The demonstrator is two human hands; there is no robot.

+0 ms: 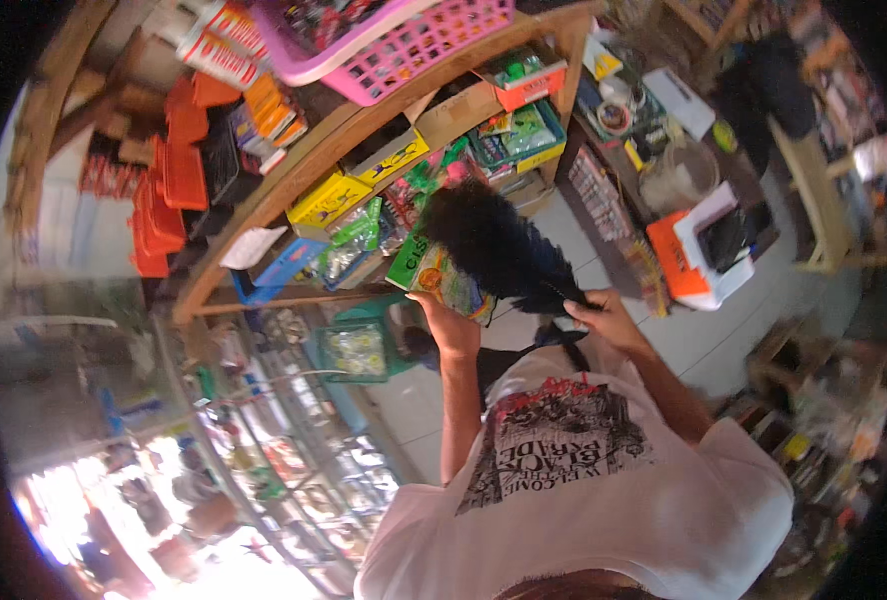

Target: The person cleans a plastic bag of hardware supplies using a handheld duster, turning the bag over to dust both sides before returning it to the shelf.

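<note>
My left hand (452, 326) grips a clear plastic packet (451, 283) with a green printed header and colourful contents. In my right hand (612, 321) is the base of a black feather duster (507, 236). The duster's feathers reach up and left, overlapping the packet's upper right side in this view; whether they touch it I cannot tell. Just beyond lies a wooden shelf (222, 251) holding several opened cartons, among them a yellow box (331, 196) and a teal tray (548, 139) of bagged goods.
A pink plastic basket (413, 56) sits on the shelf top, near orange plastic containers (181, 180). Below left are a green basket (353, 349) and a glass display case (286, 435). To the right, a low table (758, 217) bears an orange-and-white box (695, 251).
</note>
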